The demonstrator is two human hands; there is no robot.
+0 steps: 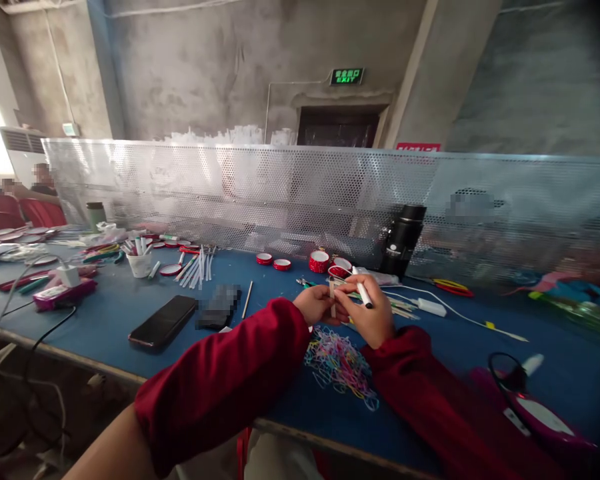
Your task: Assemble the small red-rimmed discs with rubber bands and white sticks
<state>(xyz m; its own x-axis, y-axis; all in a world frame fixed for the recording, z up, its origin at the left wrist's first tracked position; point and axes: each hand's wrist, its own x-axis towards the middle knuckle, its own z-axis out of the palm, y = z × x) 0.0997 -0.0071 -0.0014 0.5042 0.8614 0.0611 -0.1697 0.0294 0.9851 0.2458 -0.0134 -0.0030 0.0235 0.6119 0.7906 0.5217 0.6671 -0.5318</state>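
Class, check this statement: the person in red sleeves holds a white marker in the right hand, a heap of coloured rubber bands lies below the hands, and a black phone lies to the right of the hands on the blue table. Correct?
Not quite. In the head view the black phone lies to the left of the hands, not the right. The rest holds: the right hand holds the white marker, and the coloured rubber bands lie below the hands on the blue table.

A crowded blue worktable backed by a perforated metal screen

A black phone (163,322) lies near the front edge at left; farther left sits a white charger block (71,275) on a pink box (64,293). A white cup of pens (139,261) stands at far left, loose white sticks (197,269) beside it. Red-rimmed tape rolls (319,261) cluster at far centre, next to a black flask (403,240). A green exit sign (347,76) glows on the far wall.
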